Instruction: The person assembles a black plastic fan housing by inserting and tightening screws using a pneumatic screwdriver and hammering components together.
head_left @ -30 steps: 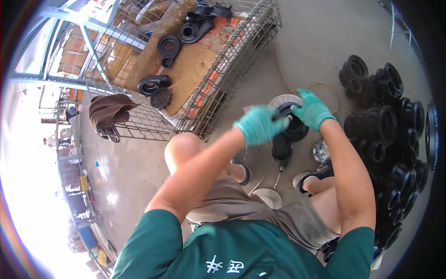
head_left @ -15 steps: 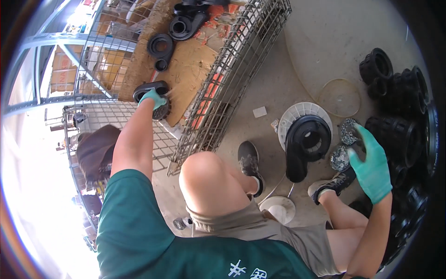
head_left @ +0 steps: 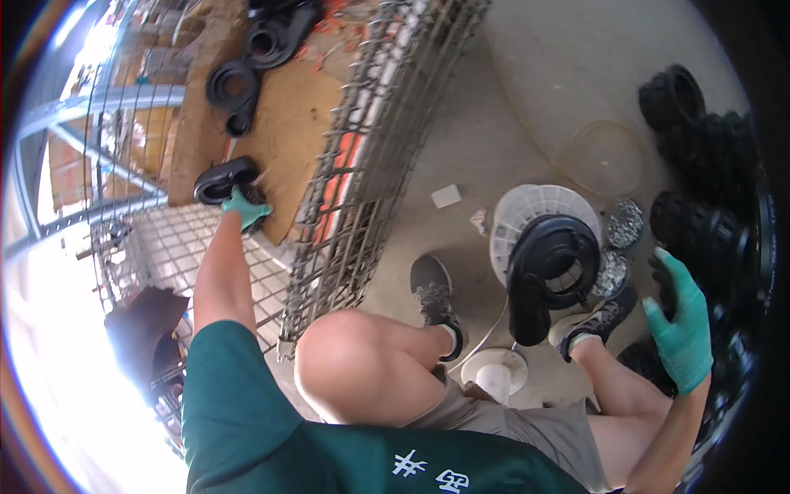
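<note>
My left hand (head_left: 247,209), in a green glove, reaches into the wire basket (head_left: 362,165). Its fingers are closed on the near end of a black snail-shaped housing (head_left: 224,178). Part of that end is hidden under the glove. Over on the right, my right hand (head_left: 681,325), also gloved, is raised with thumb and fingers apart and nothing plainly held. To its left, a larger black snail-shaped housing (head_left: 533,267) lies on a round white ribbed disc (head_left: 508,216). Two lumps of speckled grey material (head_left: 624,222) are between that housing and my right hand.
More black housings (head_left: 233,85) lie on cardboard (head_left: 288,115) in the basket. Black ring-shaped parts (head_left: 699,226) are piled along the right. A white round-based stand (head_left: 496,375) is between my legs. A thin hose (head_left: 568,160) loops across the floor, near a small white card (head_left: 446,196).
The view has shifted, so the basket appears further left. My left hand remains at the same housing. My right hand appears lower and further right, away from the speckled lumps.
</note>
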Action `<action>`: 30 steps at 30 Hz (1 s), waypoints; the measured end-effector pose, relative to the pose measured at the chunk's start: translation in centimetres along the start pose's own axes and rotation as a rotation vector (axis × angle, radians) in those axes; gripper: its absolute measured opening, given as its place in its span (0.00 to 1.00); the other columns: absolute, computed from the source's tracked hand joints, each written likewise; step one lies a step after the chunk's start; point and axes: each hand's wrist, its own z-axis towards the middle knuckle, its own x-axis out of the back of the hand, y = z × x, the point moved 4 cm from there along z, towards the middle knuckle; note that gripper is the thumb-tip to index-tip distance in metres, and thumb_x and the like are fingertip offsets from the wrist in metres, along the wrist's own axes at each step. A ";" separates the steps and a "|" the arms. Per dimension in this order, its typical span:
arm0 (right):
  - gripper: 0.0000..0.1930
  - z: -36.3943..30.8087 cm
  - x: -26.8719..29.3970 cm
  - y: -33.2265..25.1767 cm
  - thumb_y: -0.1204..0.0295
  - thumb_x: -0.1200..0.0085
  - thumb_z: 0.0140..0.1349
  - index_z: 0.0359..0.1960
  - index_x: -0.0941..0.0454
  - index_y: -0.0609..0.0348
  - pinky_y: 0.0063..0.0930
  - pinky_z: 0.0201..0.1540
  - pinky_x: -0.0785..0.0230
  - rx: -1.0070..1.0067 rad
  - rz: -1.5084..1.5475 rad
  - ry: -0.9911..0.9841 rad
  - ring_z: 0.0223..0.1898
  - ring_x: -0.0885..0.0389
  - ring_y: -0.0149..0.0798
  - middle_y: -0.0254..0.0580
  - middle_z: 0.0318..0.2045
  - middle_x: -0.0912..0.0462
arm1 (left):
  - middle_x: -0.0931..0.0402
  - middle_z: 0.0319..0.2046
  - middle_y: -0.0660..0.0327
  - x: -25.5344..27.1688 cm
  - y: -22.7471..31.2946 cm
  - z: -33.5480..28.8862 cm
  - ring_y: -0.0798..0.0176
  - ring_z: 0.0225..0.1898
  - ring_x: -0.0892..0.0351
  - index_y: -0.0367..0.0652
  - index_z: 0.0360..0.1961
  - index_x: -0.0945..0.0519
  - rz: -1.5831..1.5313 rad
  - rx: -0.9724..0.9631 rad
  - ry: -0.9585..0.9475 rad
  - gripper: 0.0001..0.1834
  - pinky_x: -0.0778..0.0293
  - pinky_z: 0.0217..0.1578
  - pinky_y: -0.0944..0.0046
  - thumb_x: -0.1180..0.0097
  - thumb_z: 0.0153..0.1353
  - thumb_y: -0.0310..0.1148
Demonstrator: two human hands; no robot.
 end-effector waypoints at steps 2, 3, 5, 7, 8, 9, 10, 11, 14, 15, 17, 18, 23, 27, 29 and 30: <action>0.31 -0.7 0.8 -1.8 0.82 0.38 0.55 0.64 0.27 0.58 0.38 0.59 0.27 0.008 0.056 -0.017 0.54 0.18 0.51 0.52 0.54 0.18 | 0.48 0.73 0.32 -3.1 2.2 1.9 0.35 0.75 0.45 0.47 0.80 0.59 -0.180 -0.088 -0.028 0.81 0.41 0.72 0.49 0.23 0.32 0.68; 0.31 -1.0 0.9 -1.9 0.81 0.36 0.54 0.63 0.27 0.59 0.37 0.58 0.27 0.037 0.031 0.015 0.53 0.17 0.53 0.53 0.53 0.18 | 0.49 0.74 0.32 -3.3 3.2 1.4 0.35 0.74 0.46 0.47 0.80 0.59 -0.172 -0.089 -0.049 0.81 0.41 0.72 0.49 0.23 0.32 0.68; 0.31 0.3 -0.8 -0.4 0.82 0.37 0.55 0.63 0.27 0.60 0.37 0.59 0.27 0.113 0.115 -0.002 0.55 0.19 0.53 0.53 0.55 0.19 | 0.50 0.74 0.33 -0.7 -6.6 2.0 0.34 0.74 0.45 0.50 0.80 0.60 -0.133 0.018 0.023 0.80 0.41 0.72 0.48 0.24 0.34 0.69; 0.31 -1.4 1.3 -1.7 0.82 0.37 0.55 0.64 0.27 0.60 0.38 0.60 0.28 0.057 0.024 0.016 0.56 0.20 0.52 0.54 0.56 0.20 | 0.51 0.74 0.34 -5.1 -4.4 4.4 0.34 0.74 0.44 0.56 0.80 0.62 -0.156 -0.091 0.024 0.77 0.40 0.72 0.47 0.27 0.37 0.69; 0.30 -1.8 1.3 -1.8 0.80 0.36 0.55 0.63 0.26 0.60 0.38 0.59 0.27 0.083 -0.018 0.000 0.55 0.20 0.55 0.55 0.55 0.20 | 0.50 0.75 0.35 -5.4 -2.0 3.0 0.34 0.74 0.43 0.60 0.81 0.62 -0.135 -0.148 0.049 0.75 0.40 0.72 0.46 0.28 0.39 0.68; 0.29 -2.1 1.5 -2.2 0.78 0.35 0.55 0.61 0.25 0.61 0.39 0.57 0.26 0.127 -0.047 -0.019 0.53 0.20 0.57 0.55 0.54 0.20 | 0.50 0.75 0.36 -4.7 0.2 2.0 0.36 0.74 0.43 0.64 0.80 0.62 -0.110 -0.095 -0.010 0.72 0.40 0.72 0.46 0.29 0.41 0.67; 0.29 -2.8 1.8 -2.4 0.78 0.35 0.55 0.61 0.25 0.61 0.39 0.57 0.26 0.098 -0.049 -0.003 0.53 0.20 0.57 0.55 0.54 0.20 | 0.48 0.75 0.39 -3.1 3.1 -1.0 0.37 0.73 0.41 0.67 0.80 0.62 -0.021 -0.090 -0.046 0.70 0.39 0.71 0.46 0.30 0.43 0.66; 0.28 -3.4 2.1 -2.9 0.76 0.35 0.55 0.61 0.25 0.61 0.40 0.55 0.25 0.118 -0.073 0.001 0.52 0.20 0.58 0.56 0.53 0.19 | 0.47 0.75 0.41 -0.8 5.4 -4.2 0.38 0.73 0.40 0.70 0.80 0.62 0.071 -0.081 -0.075 0.68 0.38 0.71 0.46 0.31 0.44 0.64; 0.27 -3.1 1.6 -0.9 0.71 0.35 0.58 0.61 0.25 0.60 0.42 0.54 0.24 0.231 -0.038 0.032 0.50 0.19 0.58 0.58 0.51 0.19 | 0.42 0.73 0.43 9.6 7.9 -12.9 0.39 0.72 0.37 0.70 0.80 0.58 0.329 -0.171 0.103 0.67 0.36 0.69 0.43 0.30 0.43 0.65; 0.26 -3.3 1.8 -1.1 0.71 0.36 0.59 0.61 0.25 0.60 0.41 0.52 0.23 0.296 -0.078 0.096 0.49 0.18 0.57 0.58 0.51 0.18 | 0.38 0.71 0.44 13.6 8.9 -16.8 0.38 0.70 0.35 0.67 0.80 0.54 0.249 -0.064 0.145 0.67 0.34 0.67 0.43 0.29 0.42 0.65; 0.25 -3.4 3.0 -2.6 0.70 0.37 0.61 0.61 0.25 0.60 0.41 0.51 0.22 0.390 -0.126 0.179 0.48 0.17 0.56 0.58 0.50 0.18 | 0.35 0.68 0.43 18.8 6.8 -17.2 0.37 0.68 0.32 0.60 0.79 0.48 0.117 -0.101 0.349 0.66 0.31 0.65 0.42 0.27 0.41 0.65; 0.25 -3.4 3.5 -3.4 0.66 0.38 0.63 0.61 0.25 0.62 0.44 0.53 0.24 0.309 -0.072 0.134 0.50 0.18 0.57 0.59 0.51 0.18 | 0.36 0.69 0.42 21.6 7.2 -17.8 0.37 0.67 0.31 0.57 0.79 0.47 -0.047 -0.192 0.363 0.65 0.31 0.65 0.42 0.28 0.42 0.66; 0.29 -1.5 2.7 -6.5 0.57 0.39 0.66 0.63 0.27 0.63 0.40 0.55 0.24 0.321 0.348 0.146 0.53 0.17 0.51 0.59 0.54 0.18 | 0.16 0.48 0.57 33.4 10.7 -26.0 0.66 0.45 0.17 0.34 0.68 0.33 -0.901 -1.009 0.712 0.47 0.20 0.48 0.65 0.22 0.49 0.37; 0.35 -2.9 2.4 -9.8 0.57 0.38 0.68 0.71 0.39 0.55 0.33 0.49 0.19 0.304 1.087 -0.063 0.49 0.16 0.41 0.47 0.58 0.24 | 0.27 0.61 0.47 33.0 18.6 -45.6 0.51 0.55 0.21 0.40 0.72 0.36 -0.622 -1.321 0.884 0.58 0.22 0.56 0.56 0.19 0.39 0.42; 0.39 -5.0 3.1 -10.6 0.59 0.38 0.68 0.74 0.46 0.50 0.30 0.47 0.16 0.341 1.340 -0.193 0.48 0.17 0.37 0.42 0.61 0.30 | 0.32 0.64 0.41 30.9 21.5 -54.8 0.39 0.61 0.27 0.48 0.72 0.35 -0.417 -1.282 1.044 0.65 0.28 0.62 0.45 0.19 0.29 0.54; 0.39 -5.8 3.4 -10.7 0.59 0.38 0.68 0.74 0.46 0.50 0.30 0.47 0.16 0.356 1.332 -0.184 0.48 0.17 0.37 0.42 0.61 0.30 | 0.35 0.66 0.41 29.6 22.4 -58.0 0.34 0.63 0.31 0.51 0.72 0.34 -0.343 -1.237 1.072 0.67 0.31 0.63 0.40 0.19 0.25 0.57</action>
